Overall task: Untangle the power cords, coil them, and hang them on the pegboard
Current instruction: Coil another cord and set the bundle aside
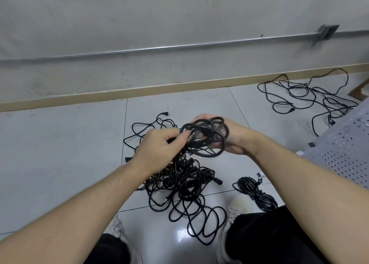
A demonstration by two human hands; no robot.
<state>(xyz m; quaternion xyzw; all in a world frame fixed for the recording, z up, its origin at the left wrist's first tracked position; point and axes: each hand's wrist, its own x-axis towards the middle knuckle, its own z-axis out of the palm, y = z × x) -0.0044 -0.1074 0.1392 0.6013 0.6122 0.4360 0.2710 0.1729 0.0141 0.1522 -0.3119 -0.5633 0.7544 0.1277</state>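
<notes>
Black coil (pixel 205 136) is gripped between both hands, right hand (pixel 231 135) holding its loops, left hand (pixel 159 147) pinching a strand rising from the tangle (pixel 179 183) directly below

Right hand (pixel 225 137) fingers tucked behind the coil (pixel 205 137), far cord pile (pixel 311 99) and perforated board (pixel 343 149) clipped by the frame edge
</notes>
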